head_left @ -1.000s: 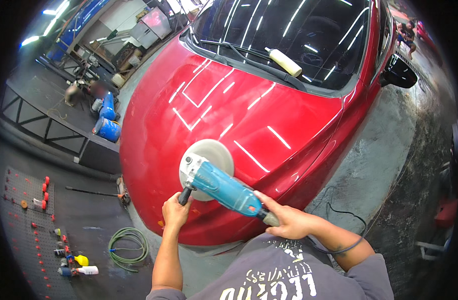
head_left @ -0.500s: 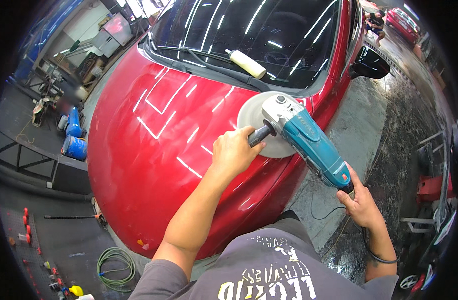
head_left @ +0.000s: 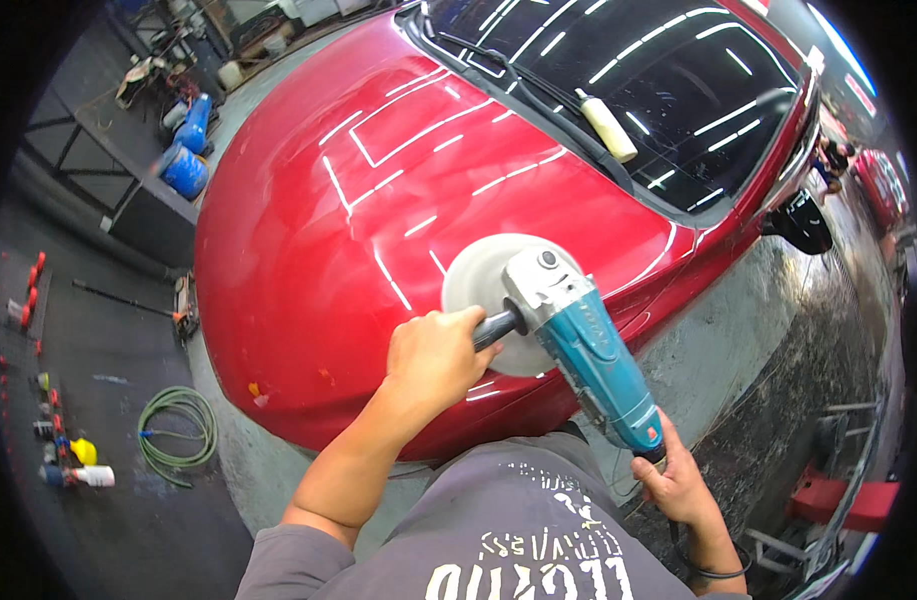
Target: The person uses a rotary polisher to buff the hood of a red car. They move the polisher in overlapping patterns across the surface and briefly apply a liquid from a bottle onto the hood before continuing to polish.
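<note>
A teal and silver car polisher (head_left: 600, 370) slants across the right side of a glossy red car hood (head_left: 298, 260). Its round white pad (head_left: 466, 280) lies over the paint, partly covered by the metal head. My left hand (head_left: 428, 358) is wrapped round the black side handle (head_left: 498, 327). At the rear end of the body, my right hand (head_left: 675, 480) grips the polisher, with a dark cord running down beside the wrist. Whether the pad presses on the paint or spins, I cannot tell.
A pale yellow bottle (head_left: 607, 125) lies on the dark windshield (head_left: 668, 90) next to a wiper. The side mirror (head_left: 800, 222) juts out at the right. A coiled green hose (head_left: 178, 435) lies on the floor at left, with blue containers (head_left: 185, 170) farther back.
The polisher and both hands have come back from the windshield toward the hood's front. My view has shifted as well, showing more of the floor at left.
</note>
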`<state>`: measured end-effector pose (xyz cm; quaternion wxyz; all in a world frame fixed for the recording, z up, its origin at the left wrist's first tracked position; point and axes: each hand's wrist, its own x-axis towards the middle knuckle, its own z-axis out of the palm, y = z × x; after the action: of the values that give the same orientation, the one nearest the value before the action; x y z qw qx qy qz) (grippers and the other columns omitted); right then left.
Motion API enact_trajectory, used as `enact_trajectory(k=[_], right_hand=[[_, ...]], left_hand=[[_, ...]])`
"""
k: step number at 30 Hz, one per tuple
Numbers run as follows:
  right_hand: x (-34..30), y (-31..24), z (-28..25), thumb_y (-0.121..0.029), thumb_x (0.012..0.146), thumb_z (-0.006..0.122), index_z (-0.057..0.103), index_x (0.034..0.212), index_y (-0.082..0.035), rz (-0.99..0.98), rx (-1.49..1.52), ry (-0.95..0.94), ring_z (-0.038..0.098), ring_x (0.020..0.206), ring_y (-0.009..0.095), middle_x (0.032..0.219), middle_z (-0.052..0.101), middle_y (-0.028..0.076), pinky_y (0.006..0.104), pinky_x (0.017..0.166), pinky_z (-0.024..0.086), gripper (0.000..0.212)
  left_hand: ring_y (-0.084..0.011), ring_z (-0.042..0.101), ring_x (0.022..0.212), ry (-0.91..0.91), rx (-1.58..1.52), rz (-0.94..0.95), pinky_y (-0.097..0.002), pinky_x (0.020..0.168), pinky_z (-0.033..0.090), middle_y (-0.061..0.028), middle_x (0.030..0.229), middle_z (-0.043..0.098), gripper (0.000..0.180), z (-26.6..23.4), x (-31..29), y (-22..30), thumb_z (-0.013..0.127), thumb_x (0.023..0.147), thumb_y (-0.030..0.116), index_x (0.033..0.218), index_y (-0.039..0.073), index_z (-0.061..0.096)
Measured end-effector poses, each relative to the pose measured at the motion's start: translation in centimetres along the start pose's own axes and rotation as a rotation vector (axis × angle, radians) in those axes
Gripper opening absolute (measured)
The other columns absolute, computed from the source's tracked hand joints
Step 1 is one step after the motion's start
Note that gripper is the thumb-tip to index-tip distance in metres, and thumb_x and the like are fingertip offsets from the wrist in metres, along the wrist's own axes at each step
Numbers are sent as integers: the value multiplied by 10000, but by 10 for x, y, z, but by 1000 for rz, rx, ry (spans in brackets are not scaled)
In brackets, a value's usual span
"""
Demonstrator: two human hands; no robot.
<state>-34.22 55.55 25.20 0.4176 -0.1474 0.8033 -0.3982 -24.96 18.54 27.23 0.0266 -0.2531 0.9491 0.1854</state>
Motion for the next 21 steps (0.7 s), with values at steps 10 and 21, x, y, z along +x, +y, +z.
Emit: enact_trajectory(k=[10,21], right_hand=[[37,-33,96,-587,999,713,318,1690,-84,-255,-520,-258,726,1039,544,1079,759,345,574,962,564,942],[-18,43,24,-247,972,783,233,1734,-114,-269,-421,109,711,1072,565,1162,739,348,591,927,569,949]], left_hand=[[-410,763,759,268,-133,-331,-498,684,573,-191,787,760,393,42,-145,-128,895,861,385,1159,143,810],[-351,792,758,184,-348,73,-427,686,598,-210,881,786,414,75,-77,-29,886,897,272,1228,50,774]])
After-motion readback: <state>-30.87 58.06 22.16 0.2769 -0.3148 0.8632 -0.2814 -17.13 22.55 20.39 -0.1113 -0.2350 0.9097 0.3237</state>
